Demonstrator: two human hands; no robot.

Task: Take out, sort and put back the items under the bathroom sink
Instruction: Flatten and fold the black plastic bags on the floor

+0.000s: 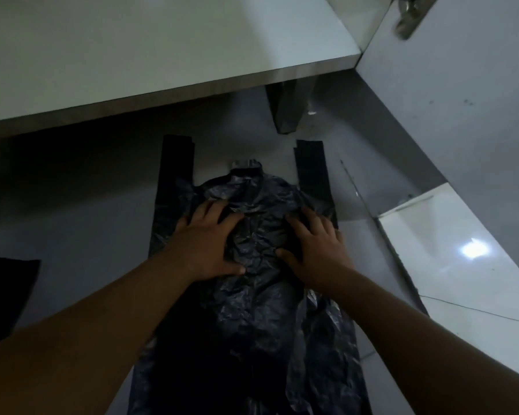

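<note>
A crumpled black plastic bag (252,310) lies spread flat on the grey floor, its two handle strips pointing away from me toward the sink counter. My left hand (206,241) presses down on the bag's upper left part with fingers spread. My right hand (315,247) presses flat on the bag's upper right part, fingers straight. Both palms rest on the plastic, a narrow wrinkled strip showing between them. A smoother black bag seems to lie underneath, its edges showing at the left side.
The white sink counter (162,55) overhangs the floor ahead, with a metal leg (285,109) below it at the right. Another black plastic piece (3,298) lies at the left edge. A door (462,100) with a metal handle (409,22) stands at the right.
</note>
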